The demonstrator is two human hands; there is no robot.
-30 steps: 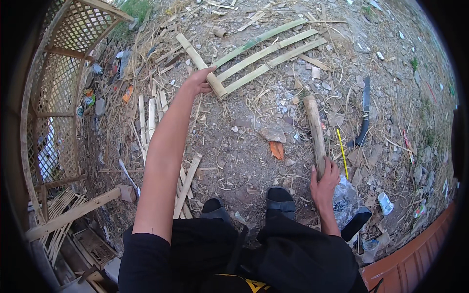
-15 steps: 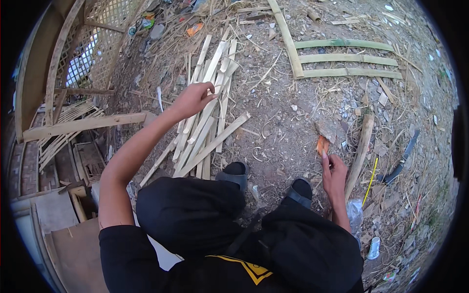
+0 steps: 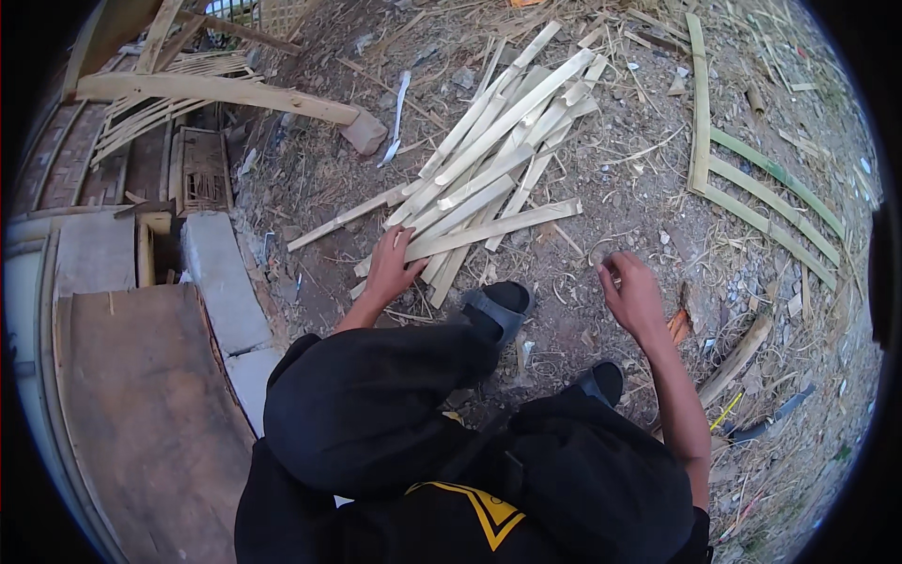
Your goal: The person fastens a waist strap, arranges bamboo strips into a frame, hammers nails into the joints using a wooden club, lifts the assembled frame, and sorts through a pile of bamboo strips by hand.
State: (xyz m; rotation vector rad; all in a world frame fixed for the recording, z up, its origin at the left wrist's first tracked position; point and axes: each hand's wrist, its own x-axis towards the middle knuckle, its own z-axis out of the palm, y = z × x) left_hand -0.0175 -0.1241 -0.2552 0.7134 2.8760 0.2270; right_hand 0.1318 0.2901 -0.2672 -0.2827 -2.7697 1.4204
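A loose pile of split bamboo strips (image 3: 512,122) lies on the ground ahead of my feet. At its near end is my left hand (image 3: 387,271), thumb spread from the fingers, the fingertips against the strip ends. Whether it grips one of them is hard to see. My right hand (image 3: 631,293) hovers over bare dirt to the right of the pile, fingers loosely curled and nothing visible in them. Beside that wrist a small orange piece (image 3: 678,326) rests on the ground.
A frame of joined bamboo slats (image 3: 700,103) lies at the far right. Near my right foot are a wooden stick (image 3: 738,359), a dark curved blade-like object (image 3: 772,416) and a thin yellow strip (image 3: 725,412). On the left stand a wooden beam (image 3: 216,91) and a brown board (image 3: 146,395).
My left hand has come down from above the pile to its near end. My right hand has left the orange piece and moved away from it, toward the pile. The view has swung left.
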